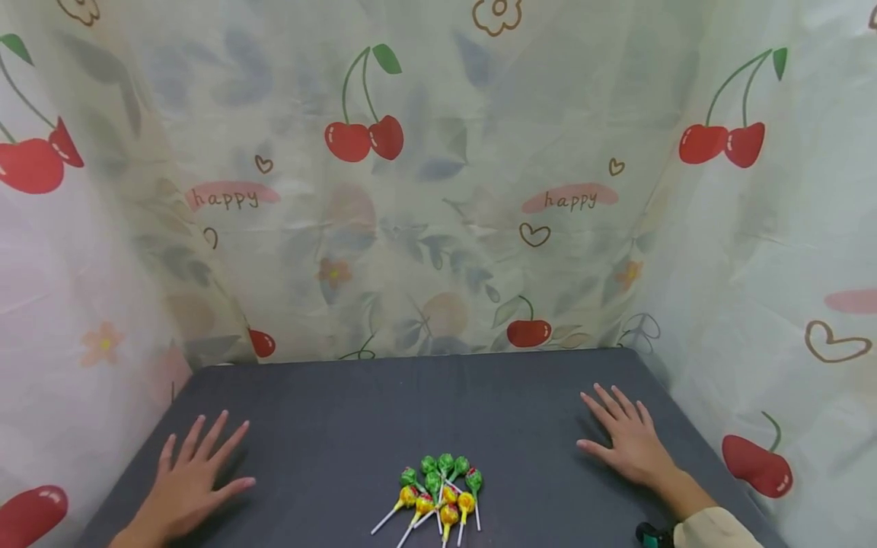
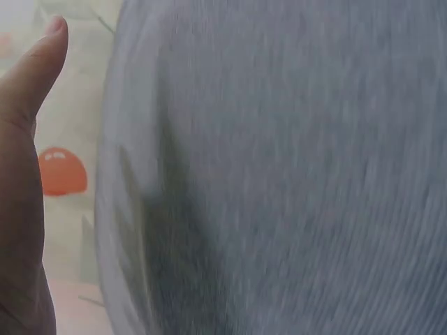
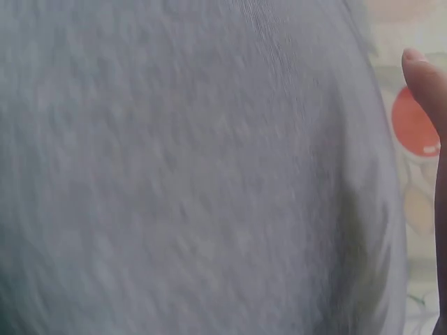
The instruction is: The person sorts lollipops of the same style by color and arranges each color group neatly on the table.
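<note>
In the head view, several lollipops lie bunched together at the front middle of the dark table. Green-wrapped lollipops form the far side of the bunch, and yellow-wrapped lollipops the near side, their white sticks crossing and pointing mostly toward me. My left hand is at the table's left, fingers spread and straight, holding nothing. Over at the right, my right hand is likewise spread, with nothing in its grasp. Both stand well apart from the lollipops. Each wrist view shows part of a hand and its shadow on the cloth.
Dark grey cloth covers the table. A pale curtain printed with cherries, hearts and leaves hangs behind it and along both sides. A dark band circles my right wrist beside a beige sleeve.
</note>
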A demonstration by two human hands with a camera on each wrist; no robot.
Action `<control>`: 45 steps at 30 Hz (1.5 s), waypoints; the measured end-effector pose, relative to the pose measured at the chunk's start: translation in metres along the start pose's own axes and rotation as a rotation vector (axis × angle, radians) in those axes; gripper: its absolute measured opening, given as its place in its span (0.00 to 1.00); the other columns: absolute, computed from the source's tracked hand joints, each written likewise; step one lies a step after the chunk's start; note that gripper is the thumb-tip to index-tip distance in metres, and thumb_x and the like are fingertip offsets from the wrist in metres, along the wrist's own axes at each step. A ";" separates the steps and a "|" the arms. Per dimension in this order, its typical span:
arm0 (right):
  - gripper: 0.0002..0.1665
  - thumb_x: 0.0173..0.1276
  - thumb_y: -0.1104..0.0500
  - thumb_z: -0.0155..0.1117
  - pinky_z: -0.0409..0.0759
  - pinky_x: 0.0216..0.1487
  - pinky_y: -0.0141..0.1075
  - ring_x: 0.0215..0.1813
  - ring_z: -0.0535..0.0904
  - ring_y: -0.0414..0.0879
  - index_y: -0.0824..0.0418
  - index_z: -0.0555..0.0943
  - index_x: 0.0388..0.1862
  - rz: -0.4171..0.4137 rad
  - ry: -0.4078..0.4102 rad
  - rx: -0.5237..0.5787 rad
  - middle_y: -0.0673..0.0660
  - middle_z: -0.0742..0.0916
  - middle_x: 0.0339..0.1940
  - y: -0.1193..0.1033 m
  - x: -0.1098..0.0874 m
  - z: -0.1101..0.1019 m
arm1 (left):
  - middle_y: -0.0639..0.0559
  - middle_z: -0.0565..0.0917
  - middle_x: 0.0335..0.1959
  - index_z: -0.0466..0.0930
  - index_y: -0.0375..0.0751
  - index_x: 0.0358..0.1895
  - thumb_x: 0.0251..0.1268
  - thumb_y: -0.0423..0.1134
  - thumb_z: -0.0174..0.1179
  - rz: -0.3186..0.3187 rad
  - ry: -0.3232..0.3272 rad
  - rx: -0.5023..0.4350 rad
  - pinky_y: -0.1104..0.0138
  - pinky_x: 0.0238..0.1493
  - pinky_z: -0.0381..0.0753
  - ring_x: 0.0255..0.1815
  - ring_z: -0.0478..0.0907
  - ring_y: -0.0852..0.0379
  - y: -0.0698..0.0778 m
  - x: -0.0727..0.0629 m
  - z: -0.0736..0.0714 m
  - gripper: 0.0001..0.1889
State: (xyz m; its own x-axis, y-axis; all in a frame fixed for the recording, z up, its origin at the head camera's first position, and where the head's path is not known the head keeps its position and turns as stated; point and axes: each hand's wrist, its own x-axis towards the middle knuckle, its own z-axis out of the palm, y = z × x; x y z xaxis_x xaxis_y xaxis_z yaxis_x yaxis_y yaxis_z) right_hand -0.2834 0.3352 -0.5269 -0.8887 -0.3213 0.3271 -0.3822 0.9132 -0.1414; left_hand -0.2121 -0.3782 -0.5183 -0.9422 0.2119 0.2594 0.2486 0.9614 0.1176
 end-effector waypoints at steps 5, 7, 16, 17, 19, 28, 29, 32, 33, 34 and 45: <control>0.48 0.61 0.33 0.64 0.51 0.63 0.69 0.75 0.52 0.63 0.47 0.62 0.76 -0.040 0.029 0.038 0.59 0.63 0.76 -0.011 0.000 0.005 | 0.51 0.35 0.80 0.43 0.64 0.79 0.63 0.67 0.56 0.012 0.003 -0.055 0.34 0.63 0.20 0.77 0.31 0.37 0.016 0.002 0.005 0.45; 0.48 0.61 0.34 0.65 0.53 0.62 0.68 0.74 0.53 0.63 0.49 0.63 0.76 -0.057 0.043 0.062 0.59 0.64 0.75 -0.016 0.001 0.007 | 0.52 0.37 0.80 0.44 0.64 0.79 0.63 0.66 0.56 0.020 0.012 -0.076 0.33 0.64 0.23 0.77 0.34 0.37 0.022 0.004 0.006 0.45; 0.47 0.61 0.39 0.69 0.58 0.57 0.72 0.74 0.55 0.61 0.46 0.62 0.77 -0.082 0.048 0.223 0.58 0.65 0.75 -0.049 0.007 0.012 | 0.42 0.52 0.77 0.50 0.65 0.78 0.61 0.63 0.60 0.038 0.018 -0.179 0.31 0.61 0.45 0.74 0.46 0.33 0.054 0.012 0.004 0.43; 0.47 0.61 0.40 0.69 0.58 0.56 0.72 0.74 0.55 0.61 0.45 0.61 0.77 -0.083 0.046 0.245 0.58 0.64 0.75 -0.053 0.008 0.012 | 0.41 0.54 0.76 0.51 0.65 0.78 0.61 0.62 0.61 0.043 0.022 -0.195 0.31 0.61 0.46 0.74 0.47 0.33 0.058 0.013 0.004 0.43; 0.48 0.61 0.42 0.70 0.57 0.57 0.73 0.74 0.54 0.61 0.44 0.60 0.77 -0.088 0.041 0.293 0.57 0.64 0.76 -0.062 0.010 0.012 | 0.41 0.56 0.76 0.53 0.64 0.77 0.61 0.60 0.62 0.052 0.041 -0.234 0.31 0.60 0.48 0.73 0.49 0.32 0.065 0.015 0.005 0.42; 0.46 0.62 0.48 0.70 0.58 0.63 0.67 0.73 0.59 0.60 0.51 0.62 0.76 -0.164 0.057 0.492 0.59 0.67 0.74 -0.097 0.016 0.017 | 0.42 0.63 0.73 0.58 0.60 0.76 0.62 0.49 0.66 0.107 0.132 -0.417 0.34 0.57 0.56 0.70 0.57 0.32 0.103 0.023 0.011 0.39; 0.46 0.62 0.48 0.70 0.59 0.63 0.66 0.72 0.59 0.59 0.51 0.62 0.76 -0.170 0.059 0.513 0.58 0.67 0.74 -0.101 0.017 0.018 | 0.42 0.63 0.73 0.58 0.59 0.76 0.62 0.48 0.66 0.109 0.137 -0.444 0.35 0.57 0.56 0.70 0.58 0.33 0.107 0.023 0.012 0.39; 0.45 0.62 0.48 0.70 0.61 0.63 0.64 0.72 0.61 0.57 0.50 0.62 0.76 -0.157 0.046 0.570 0.55 0.68 0.74 -0.111 0.018 0.020 | 0.42 0.64 0.72 0.60 0.57 0.75 0.63 0.43 0.65 0.113 0.149 -0.540 0.36 0.58 0.58 0.69 0.60 0.36 0.119 0.025 0.017 0.38; 0.45 0.62 0.48 0.70 0.62 0.63 0.64 0.71 0.62 0.57 0.48 0.62 0.76 -0.146 0.038 0.583 0.54 0.69 0.73 -0.114 0.019 0.020 | 0.42 0.64 0.72 0.60 0.56 0.75 0.63 0.42 0.65 0.111 0.149 -0.576 0.36 0.58 0.58 0.69 0.60 0.37 0.122 0.025 0.018 0.37; 0.45 0.62 0.48 0.70 0.63 0.63 0.63 0.71 0.63 0.56 0.47 0.62 0.76 -0.131 0.029 0.598 0.54 0.69 0.73 -0.117 0.019 0.020 | 0.42 0.64 0.72 0.60 0.56 0.75 0.64 0.41 0.64 0.103 0.143 -0.614 0.36 0.59 0.57 0.69 0.60 0.38 0.126 0.026 0.020 0.37; 0.41 0.63 0.51 0.71 0.64 0.65 0.60 0.68 0.70 0.54 0.50 0.67 0.73 -0.044 -0.082 0.759 0.57 0.75 0.68 -0.149 0.029 0.028 | 0.47 0.69 0.69 0.66 0.49 0.72 0.64 0.43 0.64 -0.046 0.074 -0.831 0.40 0.64 0.60 0.69 0.64 0.43 0.176 0.037 0.026 0.32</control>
State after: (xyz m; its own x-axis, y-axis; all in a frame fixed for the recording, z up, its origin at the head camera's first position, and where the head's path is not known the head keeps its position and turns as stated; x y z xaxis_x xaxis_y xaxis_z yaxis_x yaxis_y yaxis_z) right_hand -0.2591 0.1833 -0.5222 -0.8733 -0.3980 0.2810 -0.4606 0.4862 -0.7426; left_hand -0.2090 -0.1966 -0.5130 -0.9455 0.1359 0.2959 0.3224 0.5201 0.7910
